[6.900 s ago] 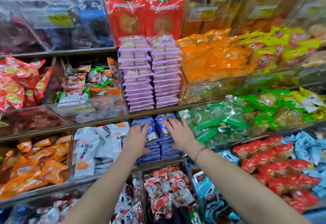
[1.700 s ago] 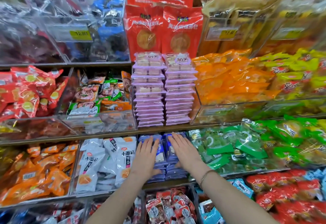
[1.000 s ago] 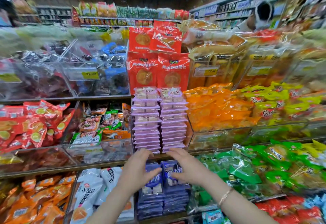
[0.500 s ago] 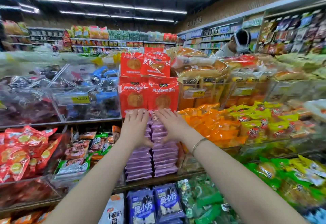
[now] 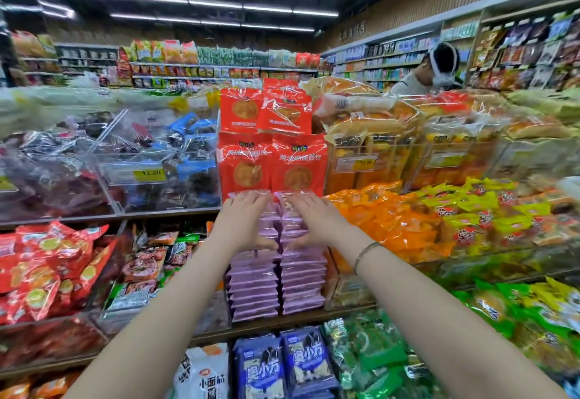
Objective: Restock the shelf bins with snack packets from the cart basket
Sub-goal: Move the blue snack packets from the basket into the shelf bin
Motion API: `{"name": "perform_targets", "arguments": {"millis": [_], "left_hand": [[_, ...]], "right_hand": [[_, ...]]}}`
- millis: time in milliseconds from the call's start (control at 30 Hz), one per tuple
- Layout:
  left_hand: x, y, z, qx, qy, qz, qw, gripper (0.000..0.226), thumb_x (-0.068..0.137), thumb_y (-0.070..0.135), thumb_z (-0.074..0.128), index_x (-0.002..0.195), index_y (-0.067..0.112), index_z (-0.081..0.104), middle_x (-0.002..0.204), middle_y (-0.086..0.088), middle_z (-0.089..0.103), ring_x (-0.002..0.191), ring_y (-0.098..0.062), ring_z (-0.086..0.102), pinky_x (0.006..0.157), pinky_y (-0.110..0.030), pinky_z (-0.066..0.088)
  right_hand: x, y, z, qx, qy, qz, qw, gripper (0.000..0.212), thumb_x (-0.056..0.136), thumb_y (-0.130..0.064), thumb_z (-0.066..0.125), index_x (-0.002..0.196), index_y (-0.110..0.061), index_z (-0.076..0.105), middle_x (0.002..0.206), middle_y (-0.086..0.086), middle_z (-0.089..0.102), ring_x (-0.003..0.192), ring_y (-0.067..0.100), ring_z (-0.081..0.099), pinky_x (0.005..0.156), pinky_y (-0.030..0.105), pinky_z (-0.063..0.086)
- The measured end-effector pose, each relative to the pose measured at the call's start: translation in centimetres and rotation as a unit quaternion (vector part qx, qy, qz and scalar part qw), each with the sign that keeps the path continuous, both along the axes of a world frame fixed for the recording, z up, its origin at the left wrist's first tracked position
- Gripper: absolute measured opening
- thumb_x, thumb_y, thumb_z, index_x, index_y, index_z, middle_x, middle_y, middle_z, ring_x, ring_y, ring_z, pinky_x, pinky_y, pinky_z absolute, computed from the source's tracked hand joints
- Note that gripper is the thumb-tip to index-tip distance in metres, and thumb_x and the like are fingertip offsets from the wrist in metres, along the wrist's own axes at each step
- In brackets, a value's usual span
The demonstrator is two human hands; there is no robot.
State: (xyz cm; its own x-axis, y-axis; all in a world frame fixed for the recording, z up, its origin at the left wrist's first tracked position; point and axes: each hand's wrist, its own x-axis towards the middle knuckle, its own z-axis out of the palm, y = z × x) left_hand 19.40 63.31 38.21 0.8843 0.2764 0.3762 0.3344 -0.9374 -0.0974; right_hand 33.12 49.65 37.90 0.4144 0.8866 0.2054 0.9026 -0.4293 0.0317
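Tiered shelf [image 5: 282,325] fills the lower two thirds of the frame, with rows of clear bins [image 5: 103,191] full of snacks. Store aisles and ceiling strip lights run across the top. A person [image 5: 436,69] stands in the upper right background.

Orange packets [image 5: 386,219] are heaped right of centre, with yellow-green packets [image 5: 489,210] just beside them further right. Red packets [image 5: 40,273] are piled at the left edge. Dark and blue wrapped snacks [image 5: 191,153] sit in the upper left bins. Tall red bags [image 5: 273,166] stand upright at centre. Green packets [image 5: 370,345] lie at lower right. Blue packets [image 5: 282,367] sit at bottom centre, with white packets [image 5: 204,376] to their left.

Purple packets [image 5: 254,288], the task item, are at frame centre in two neat side-by-side stacks on the middle tier, directly below the red bags and above the blue packets.

Both forearms reach up from the bottom edge. Left hand [image 5: 243,223] lies flat on the upper part of the left stack, fingers straight and spread, thumb pointing inward. Right hand [image 5: 317,219] does the same on the right stack. Neither hand curls around anything; they only press. The thumbs nearly meet at the seam between the stacks.

Thin bracelet [image 5: 365,252] is on the right wrist. Yellow price tag [image 5: 149,174] is on a bin front, centre left.
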Motion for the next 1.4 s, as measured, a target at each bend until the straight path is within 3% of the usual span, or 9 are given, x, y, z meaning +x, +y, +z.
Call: {"name": "perform_targets", "arguments": {"millis": [100, 200, 367, 467, 900, 1033, 1167, 1333, 1400], "left_hand": [[-0.7, 1.8, 1.4, -0.042, 0.001, -0.002, 0.999, 0.11, 0.062, 0.069, 0.071, 0.15, 0.026, 0.021, 0.154, -0.001, 0.029, 0.14, -0.025, 0.027, 0.113, -0.045, 0.026], [-1.1, 3.1, 2.0, -0.056, 0.072, 0.004, 0.996, 0.106, 0.067, 0.068, 0.068, 0.151, 0.028, 0.018, 0.159, -0.001, 0.02, 0.145, -0.027, 0.019, 0.118, -0.045, 0.018], [-1.4, 3.8, 1.4, -0.165, 0.051, -0.008, 0.985, 0.09, 0.068, 0.056, 0.076, 0.141, 0.02, 0.037, 0.143, -0.005, 0.044, 0.127, -0.024, 0.044, 0.106, -0.04, 0.039], [-1.3, 3.8, 1.2, -0.147, 0.032, -0.001, 0.989, 0.082, 0.066, 0.059, 0.076, 0.131, 0.023, 0.042, 0.13, -0.003, 0.048, 0.117, -0.025, 0.043, 0.099, -0.04, 0.041], [-0.8, 2.7, 0.9, -0.08, 0.012, 0.019, 0.997, 0.088, 0.074, 0.059, 0.069, 0.146, 0.027, 0.03, 0.148, -0.007, 0.032, 0.134, -0.028, 0.031, 0.11, -0.045, 0.035], [-2.3, 2.8, -0.2, -0.199, -0.106, 0.007, 0.974, 0.123, 0.061, 0.059, 0.079, 0.153, 0.023, 0.006, 0.158, -0.005, 0.016, 0.144, -0.025, 0.017, 0.117, -0.044, 0.025], [-3.6, 2.0, -3.0, -0.392, -0.132, 0.075, 0.907, 0.145, 0.052, 0.062, 0.081, 0.151, 0.019, -0.015, 0.159, -0.006, 0.018, 0.142, -0.026, 0.028, 0.11, -0.039, 0.035], [-3.2, 0.7, -6.7, -0.449, -0.132, 0.069, 0.881, 0.122, 0.073, 0.044, 0.079, 0.152, 0.012, -0.008, 0.156, -0.005, 0.025, 0.14, -0.023, 0.032, 0.104, -0.029, 0.035], [-3.1, 0.5, -7.0, -0.447, -0.148, 0.07, 0.879, 0.111, 0.079, 0.04, 0.074, 0.153, 0.012, -0.003, 0.141, 0.001, 0.045, 0.12, -0.014, 0.049, 0.09, -0.018, 0.039]], "right_hand": [[0.0, -0.6, 0.7, -0.015, 0.037, 0.019, 0.999, 0.112, 0.065, -0.059, 0.074, 0.151, -0.028, 0.008, 0.159, -0.004, 0.007, 0.147, 0.02, 0.006, 0.118, 0.048, 0.004], [-0.1, -0.8, 1.3, -0.014, 0.022, 0.034, 0.999, 0.111, 0.066, -0.056, 0.076, 0.151, -0.029, 0.008, 0.16, -0.003, 0.004, 0.147, 0.021, 0.004, 0.117, 0.045, 0.003], [0.0, -0.8, 1.3, -0.023, 0.032, 0.025, 0.999, 0.104, 0.07, -0.06, 0.07, 0.15, -0.028, 0.012, 0.159, -0.001, 0.007, 0.146, 0.023, 0.007, 0.119, 0.044, 0.013], [0.2, -0.6, 1.0, -0.017, 0.032, 0.017, 0.999, 0.098, 0.074, -0.058, 0.068, 0.15, -0.026, 0.015, 0.158, 0.0, 0.015, 0.145, 0.023, 0.013, 0.118, 0.043, 0.018], [0.0, -0.7, 1.5, -0.029, 0.036, 0.002, 0.999, 0.105, 0.069, -0.066, 0.067, 0.15, -0.029, 0.01, 0.159, -0.002, 0.006, 0.147, 0.022, 0.006, 0.118, 0.047, 0.009], [-0.5, -0.8, 1.7, 0.005, 0.025, 0.036, 0.999, 0.111, 0.066, -0.068, 0.068, 0.151, -0.027, 0.01, 0.159, -0.002, 0.006, 0.146, 0.02, 0.007, 0.119, 0.046, 0.01], [-1.9, 0.2, 1.7, 0.028, -0.008, 0.086, 0.996, 0.105, 0.07, -0.061, 0.069, 0.151, -0.025, 0.012, 0.159, -0.002, 0.011, 0.146, 0.018, 0.011, 0.119, 0.045, 0.009], [-3.2, 2.3, 0.8, -0.003, -0.017, 0.093, 0.996, 0.1, 0.077, -0.043, 0.071, 0.151, -0.023, 0.007, 0.16, -0.003, 0.003, 0.146, 0.017, 0.007, 0.119, 0.041, 0.005], [-3.3, 2.6, 0.4, -0.007, -0.004, 0.089, 0.996, 0.097, 0.08, -0.037, 0.071, 0.152, -0.023, 0.007, 0.16, -0.004, 0.001, 0.147, 0.016, 0.007, 0.12, 0.04, 0.006]]}}
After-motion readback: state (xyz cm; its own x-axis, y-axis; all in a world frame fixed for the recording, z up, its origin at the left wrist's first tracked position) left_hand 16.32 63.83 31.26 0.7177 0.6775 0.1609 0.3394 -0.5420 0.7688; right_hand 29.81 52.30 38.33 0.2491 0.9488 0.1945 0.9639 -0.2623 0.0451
